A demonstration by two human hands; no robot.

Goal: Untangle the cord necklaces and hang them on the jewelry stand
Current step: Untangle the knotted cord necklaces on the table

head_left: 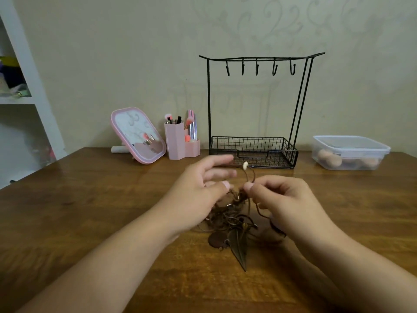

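Right hand [286,199] pinches thin brown cord of tangled necklaces [232,218] on glossy wood bench [90,199]; left hand [198,195] fingers spread, blurred. Flat leaf pendant [240,249]. Black wire jewelry stand [257,109] behind, hooks bare.

Open tabletop [101,199] btwn hands & stand [255,152].

two bare forearms w/ no sleeves, left hand [198,190], right hand [286,197].
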